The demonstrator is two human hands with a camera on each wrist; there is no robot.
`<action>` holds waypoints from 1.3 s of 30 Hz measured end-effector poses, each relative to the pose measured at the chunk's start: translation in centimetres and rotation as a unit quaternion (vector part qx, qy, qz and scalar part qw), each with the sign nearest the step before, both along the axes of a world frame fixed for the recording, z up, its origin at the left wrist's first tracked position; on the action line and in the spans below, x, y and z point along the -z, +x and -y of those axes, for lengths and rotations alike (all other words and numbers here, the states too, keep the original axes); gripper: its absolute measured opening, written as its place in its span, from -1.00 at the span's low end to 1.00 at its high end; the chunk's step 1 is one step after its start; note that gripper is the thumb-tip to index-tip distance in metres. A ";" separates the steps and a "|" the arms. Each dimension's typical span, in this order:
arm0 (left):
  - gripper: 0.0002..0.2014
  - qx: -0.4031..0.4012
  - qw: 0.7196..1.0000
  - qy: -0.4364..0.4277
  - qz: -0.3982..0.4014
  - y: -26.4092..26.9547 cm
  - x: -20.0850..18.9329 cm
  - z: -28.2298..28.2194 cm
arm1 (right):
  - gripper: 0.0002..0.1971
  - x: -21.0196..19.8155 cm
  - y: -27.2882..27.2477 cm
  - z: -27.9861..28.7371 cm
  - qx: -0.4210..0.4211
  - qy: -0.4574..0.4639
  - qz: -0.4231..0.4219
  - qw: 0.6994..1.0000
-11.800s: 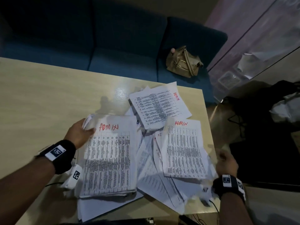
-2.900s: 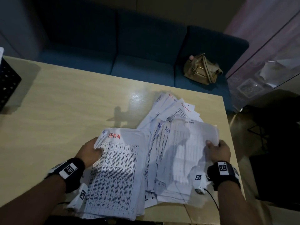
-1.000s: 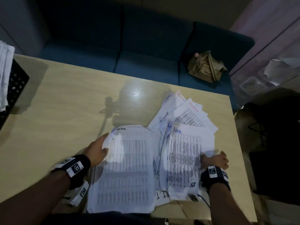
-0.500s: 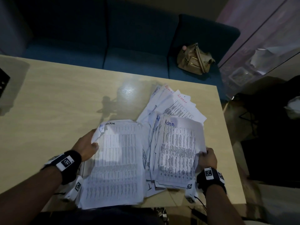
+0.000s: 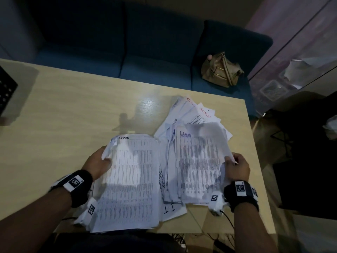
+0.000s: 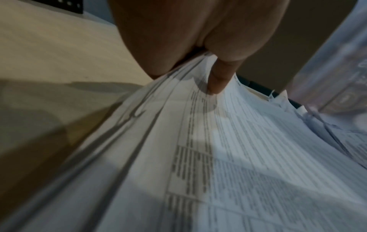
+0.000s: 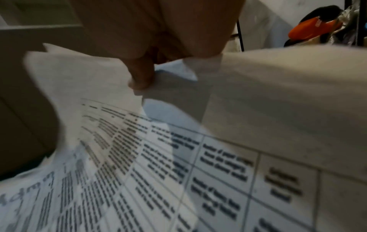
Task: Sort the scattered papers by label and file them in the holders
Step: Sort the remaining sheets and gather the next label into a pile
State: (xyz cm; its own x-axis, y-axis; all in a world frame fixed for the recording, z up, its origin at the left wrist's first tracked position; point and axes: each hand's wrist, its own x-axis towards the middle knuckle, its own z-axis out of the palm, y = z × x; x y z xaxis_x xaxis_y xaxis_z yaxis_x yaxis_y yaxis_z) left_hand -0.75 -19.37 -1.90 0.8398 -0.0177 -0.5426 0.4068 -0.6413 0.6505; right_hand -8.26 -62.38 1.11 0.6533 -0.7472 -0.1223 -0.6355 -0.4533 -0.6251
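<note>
A thick stack of printed sheets (image 5: 131,179) headed "ADMIN" in black lies at the table's near edge. My left hand (image 5: 99,163) grips its left edge, thumb (image 6: 217,80) on top of the stack (image 6: 228,157). To the right, my right hand (image 5: 235,166) pinches the right edge of a sheet (image 5: 200,161) headed "Admin" in blue, lifted off a loose pile; the thumb (image 7: 142,76) presses the sheet (image 7: 139,149). Behind fan more sheets with red "ADMIN" labels (image 5: 198,114). A sheet marked "I.T" (image 5: 170,209) pokes out below the pile. A black perforated holder (image 5: 6,90) shows at the far left edge.
The pale wooden table (image 5: 73,110) ends just right of the pile. A blue sofa (image 5: 145,52) stands behind it with a tan handbag (image 5: 221,70) on the seat. Dark clutter fills the floor at right. Cables hang under the near edge.
The right hand has raised the blue "Admin" sheet's right edge higher off the pile. The left hand keeps its grip on the left stack.
</note>
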 end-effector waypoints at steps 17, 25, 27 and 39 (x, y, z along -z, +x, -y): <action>-0.60 -0.166 0.981 -0.083 0.047 0.7 -2.1 -1.1 | -0.74 -5.3 3.2 2.9 0.033 -0.001 0.139 0.990; -0.62 -0.173 0.978 -0.107 0.043 0.8 -2.5 -1.1 | -0.75 -4.9 5.4 1.8 -0.038 -0.032 -0.003 0.999; -0.61 -0.170 0.979 -0.109 0.040 0.9 -2.6 -1.2 | -0.75 -4.9 5.7 1.7 -0.059 -0.048 -0.010 0.997; -0.72 -0.154 0.982 -0.107 0.027 2.0 -2.8 -1.0 | -0.82 -6.1 8.5 -4.3 -0.127 0.121 0.136 0.975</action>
State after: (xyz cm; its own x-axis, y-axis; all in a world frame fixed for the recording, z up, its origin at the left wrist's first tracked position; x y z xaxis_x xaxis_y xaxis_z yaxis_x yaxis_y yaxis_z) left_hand 1.22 -18.35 0.88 0.8513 0.1322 -0.5078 0.5202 -0.3397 0.7836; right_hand 0.27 -58.05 7.16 0.8458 -0.5287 -0.0713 -0.3185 -0.3933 -0.8625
